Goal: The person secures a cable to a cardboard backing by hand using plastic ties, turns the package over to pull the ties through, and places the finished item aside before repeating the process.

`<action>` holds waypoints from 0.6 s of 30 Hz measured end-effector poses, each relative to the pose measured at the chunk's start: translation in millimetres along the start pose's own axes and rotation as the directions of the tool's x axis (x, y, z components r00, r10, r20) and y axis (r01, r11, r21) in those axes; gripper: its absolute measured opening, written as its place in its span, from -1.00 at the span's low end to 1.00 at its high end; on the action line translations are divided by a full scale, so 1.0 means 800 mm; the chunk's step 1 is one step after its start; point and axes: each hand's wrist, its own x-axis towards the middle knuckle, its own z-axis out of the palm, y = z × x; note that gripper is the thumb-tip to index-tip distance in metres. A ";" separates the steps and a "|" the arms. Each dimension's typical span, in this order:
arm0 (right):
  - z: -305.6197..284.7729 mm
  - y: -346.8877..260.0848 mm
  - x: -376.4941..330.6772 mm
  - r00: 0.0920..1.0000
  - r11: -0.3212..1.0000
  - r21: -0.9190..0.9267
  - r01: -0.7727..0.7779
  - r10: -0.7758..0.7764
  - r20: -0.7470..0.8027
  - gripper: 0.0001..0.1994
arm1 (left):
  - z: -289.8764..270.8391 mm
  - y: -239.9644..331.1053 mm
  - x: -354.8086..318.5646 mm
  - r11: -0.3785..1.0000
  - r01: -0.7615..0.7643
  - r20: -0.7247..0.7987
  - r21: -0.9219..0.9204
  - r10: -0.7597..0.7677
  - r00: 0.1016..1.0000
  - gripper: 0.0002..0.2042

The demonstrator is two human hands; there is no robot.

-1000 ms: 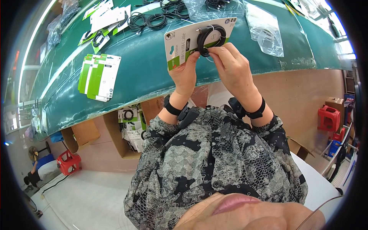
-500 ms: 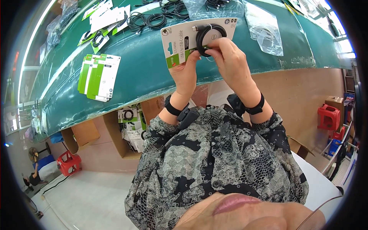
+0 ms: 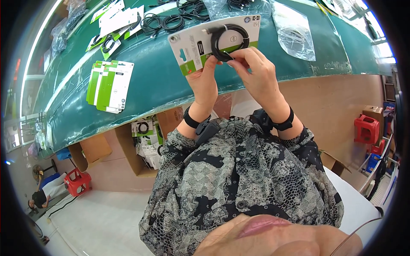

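Observation:
A white and green packaging card (image 3: 190, 45) is held up over the table's near edge, tilted, with a coiled black cable (image 3: 216, 42) lying against its front. A white tie (image 3: 225, 27) crosses the top of the coil. My left hand (image 3: 203, 83) grips the card's lower edge, thumb in front by the coil and the other fingers mostly hidden behind. At the bottom of the coil, my right hand (image 3: 259, 70) is closed, thumb and forefinger pinched by a small tie end. Whether those fingertips grip the tie or the cable is too small to tell.
Flat cards (image 3: 115, 85) lie stacked on the green table (image 3: 162, 74), left of my hands. Beyond are carded cables (image 3: 113, 25), loose coiled cables (image 3: 173, 23) and a clear plastic bag (image 3: 294, 34). Below the table, a cardboard box (image 3: 131, 149) holds carded cables.
The card and coil have shifted slightly left and tilted. My right fingers have slid from the coil's front down to its lower edge. A person in the far left background has moved.

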 end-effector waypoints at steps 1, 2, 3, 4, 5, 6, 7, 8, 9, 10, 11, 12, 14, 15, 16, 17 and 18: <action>-0.002 0.002 -0.002 0.999 0.998 0.050 -0.028 0.027 0.021 -0.82 | -0.001 0.005 0.001 1.000 -0.001 0.000 0.000 0.001 1.000 -0.80; -0.004 0.004 -0.006 0.998 0.993 0.100 -0.058 0.054 0.044 -0.80 | -0.005 0.014 0.004 0.939 -0.267 0.169 0.218 0.233 0.958 -0.78; -0.005 0.007 -0.010 0.994 0.985 0.149 -0.089 0.079 0.070 -0.79 | -0.009 0.025 0.007 0.764 -0.529 0.375 0.370 0.398 0.837 -0.77; -0.003 0.016 -0.020 0.995 0.986 0.146 -0.084 0.074 0.068 -0.79 | -0.008 0.034 0.011 0.501 -0.752 0.588 0.428 0.477 0.653 -0.75; 0.006 0.031 -0.037 0.985 0.951 0.257 -0.173 0.163 0.057 -0.78 | -0.004 0.044 0.012 0.501 -0.754 0.588 0.425 0.481 0.651 -0.75; 0.013 0.046 -0.055 0.966 0.897 0.360 -0.255 0.254 0.051 -0.77 | 0.005 0.054 0.013 0.402 -0.834 0.671 0.378 0.502 0.546 -0.74; 0.017 0.049 -0.063 0.938 0.820 0.467 -0.330 0.340 0.066 -0.76 | 0.009 0.065 0.011 0.292 -0.898 0.745 0.330 0.504 0.438 -0.73; 0.014 0.048 -0.068 0.939 0.819 0.469 -0.330 0.338 0.070 -0.76 | 0.010 0.070 0.010 0.180 -0.946 0.809 0.271 0.490 0.325 -0.72; 0.009 0.040 -0.068 0.865 0.622 0.623 -0.474 0.459 0.200 -0.75 | 0.010 0.070 0.011 0.179 -0.945 0.808 0.275 0.490 0.327 -0.72; 0.003 0.033 -0.068 0.769 0.373 0.719 -0.587 0.534 0.350 -0.74 | 0.010 0.070 0.012 0.144 -0.951 0.818 0.275 0.484 0.310 -0.72; 0.001 0.029 -0.069 0.658 0.094 0.748 -0.657 0.556 0.508 -0.74 | 0.010 0.069 0.013 0.108 -0.955 0.828 0.276 0.478 0.293 -0.72; 0.001 0.029 -0.070 0.657 0.094 0.745 -0.660 0.554 0.512 -0.74 | 0.009 0.070 0.012 0.072 -0.958 0.838 0.276 0.471 0.277 -0.72; 0.001 0.032 -0.070 0.648 -0.078 0.796 -0.600 0.536 0.541 -0.72 | 0.010 0.074 0.009 0.080 -0.957 0.839 0.278 0.465 0.282 -0.72; 0.001 0.034 -0.070 0.645 -0.164 0.810 -0.563 0.526 0.555 -0.71 | 0.011 0.075 0.008 0.090 -0.957 0.842 0.275 0.457 0.285 -0.72; 0.002 0.037 -0.073 0.644 -0.164 0.808 -0.566 0.525 0.557 -0.71 | 0.011 0.077 0.006 0.102 -0.957 0.845 0.273 0.450 0.289 -0.72; 0.004 0.042 -0.078 0.677 0.030 0.802 -0.597 0.554 0.484 -0.72 | 0.011 0.076 0.003 0.103 -0.955 0.844 0.277 0.450 0.293 -0.72; 0.005 0.047 -0.085 0.714 0.222 0.761 -0.610 0.569 0.407 -0.73 | 0.011 0.073 0.001 0.115 -0.950 0.837 0.289 0.451 0.309 -0.72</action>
